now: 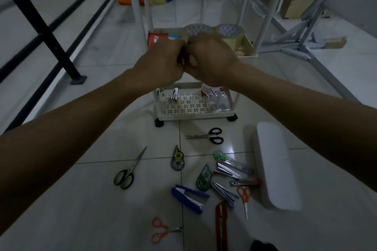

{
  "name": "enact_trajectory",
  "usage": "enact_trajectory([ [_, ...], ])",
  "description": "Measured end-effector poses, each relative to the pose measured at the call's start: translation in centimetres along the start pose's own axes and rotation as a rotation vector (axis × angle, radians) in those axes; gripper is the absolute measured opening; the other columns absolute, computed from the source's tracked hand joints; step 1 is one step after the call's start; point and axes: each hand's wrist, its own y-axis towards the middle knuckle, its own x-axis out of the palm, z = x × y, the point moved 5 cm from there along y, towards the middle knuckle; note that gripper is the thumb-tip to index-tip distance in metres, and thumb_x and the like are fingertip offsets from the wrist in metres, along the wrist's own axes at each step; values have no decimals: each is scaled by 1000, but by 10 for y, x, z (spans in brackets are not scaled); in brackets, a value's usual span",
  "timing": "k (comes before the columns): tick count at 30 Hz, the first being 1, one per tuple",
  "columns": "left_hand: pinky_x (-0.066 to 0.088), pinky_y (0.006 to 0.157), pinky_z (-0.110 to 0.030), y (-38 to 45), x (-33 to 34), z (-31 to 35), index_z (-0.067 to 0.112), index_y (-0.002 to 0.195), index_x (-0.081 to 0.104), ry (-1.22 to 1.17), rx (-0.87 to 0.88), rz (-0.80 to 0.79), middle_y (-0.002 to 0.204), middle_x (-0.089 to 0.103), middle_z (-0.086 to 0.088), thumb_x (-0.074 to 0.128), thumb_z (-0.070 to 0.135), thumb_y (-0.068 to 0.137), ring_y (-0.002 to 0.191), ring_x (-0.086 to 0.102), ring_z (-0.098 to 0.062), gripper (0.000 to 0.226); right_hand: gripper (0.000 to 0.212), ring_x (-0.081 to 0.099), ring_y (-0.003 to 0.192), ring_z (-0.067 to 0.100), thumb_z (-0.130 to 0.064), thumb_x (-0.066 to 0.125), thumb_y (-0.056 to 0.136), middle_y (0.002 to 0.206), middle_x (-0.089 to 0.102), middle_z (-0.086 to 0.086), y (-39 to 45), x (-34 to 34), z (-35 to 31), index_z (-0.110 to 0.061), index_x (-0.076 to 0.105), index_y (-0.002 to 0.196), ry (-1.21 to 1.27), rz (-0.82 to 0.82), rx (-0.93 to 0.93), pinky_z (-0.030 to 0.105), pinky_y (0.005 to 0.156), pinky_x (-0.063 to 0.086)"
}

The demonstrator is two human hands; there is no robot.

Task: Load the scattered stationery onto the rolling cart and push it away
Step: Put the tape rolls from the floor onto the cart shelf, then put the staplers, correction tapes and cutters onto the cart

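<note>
The scattered stationery lay on the floor tiles (102,210) below and nearer the person than the hands, which met over the rolling cart (195,115). The left hand (163,61) and right hand (212,59) were both curled shut and pressed together over something small and pale between them; what it was could not be told.

Beneath the right forearm sat the densest cluster: a green cutter (232,162), a silver stapler (227,171), a red-tipped cutter (246,183), a second stapler (224,192) and small orange scissors (244,197), most with long axes running roughly left to right or slanted, the orange scissors pointing toward the person. Two correction tape dispensers (177,159) lay nearly under the hands, the blue stapler (187,197) closer to the person. Black-handled scissors (208,137) lay just before the cart, blades pointing left. Green-handled scissors (127,173) lay below the left forearm, so the left hand looked nearer to them. Another orange pair (161,230) and a red strip-like tool (221,226) lay nearest the person.

A white oblong case (275,165) bordered the cluster on the right. On the cart's upper tray, two tape rolls (230,31) and a red box (156,39) sat just beyond the hands; the lower tray held a jar (212,90) and clips. Nothing stood between the hands and the floor items; the reach looked clear.
</note>
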Motion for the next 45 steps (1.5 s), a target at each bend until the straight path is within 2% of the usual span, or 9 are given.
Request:
enact_trajectory([
  [7,58,75,-31,-47,49,5,15,95,66,-41,-76,-301,89,68,-1,72,5,76,84,66,-17,22,18,63,83,19,-27,65,86,94,70,4,-63,52,-22,-14,72,96,166,-66,3,32,70,52],
  [15,44,50,-24,-103,139,-5,23,70,52,0,-98,-645,66,57,4,69,20,74,62,60,-15,18,30,63,95,25,-30,64,88,113,66,8,-121,121,-45,-16,68,114,189,-549,38,42,76,55],
  [20,45,58,-24,-133,181,-18,13,88,59,4,-87,-798,84,63,-4,68,22,81,73,59,-17,15,37,56,105,22,-35,59,90,121,58,6,-149,155,-46,-18,61,123,114,-794,42,41,84,52],
  [25,40,63,-24,-152,211,-13,16,102,61,31,-29,-868,97,60,-1,67,36,85,80,51,-12,27,33,61,96,25,-35,63,89,111,62,10,-175,178,-29,-13,62,113,30,-994,54,38,75,55],
  [31,41,49,-22,-174,230,31,26,77,57,-43,156,-1113,65,50,14,73,42,77,63,57,-11,23,35,50,69,15,-35,70,86,90,61,4,-209,195,-15,-9,62,108,74,-1162,158,28,64,45],
  [33,45,51,-24,-185,232,41,26,73,57,-35,221,-1135,66,53,10,74,43,77,59,55,-10,25,39,48,71,14,-37,70,86,90,58,3,-216,197,-17,-8,60,110,83,-1146,157,28,65,43],
  [38,48,60,-31,-193,233,59,22,102,62,-4,324,-1002,99,62,-1,61,50,89,81,60,-19,31,46,50,78,16,-42,67,88,99,60,9,-222,198,-25,-6,58,114,113,-1133,156,28,68,45],
  [41,54,70,-37,-191,240,68,17,116,59,-4,377,-979,113,59,-6,60,38,92,94,59,-21,31,38,53,72,17,-38,66,89,76,51,3,-219,200,-29,-5,61,107,114,-1165,171,30,69,51],
  [45,56,71,-44,-191,253,79,10,115,61,66,414,-967,110,62,-15,59,24,92,92,63,-31,27,31,60,74,18,-30,68,89,84,63,8,-220,204,-27,-5,63,106,79,-1260,150,31,74,55],
])
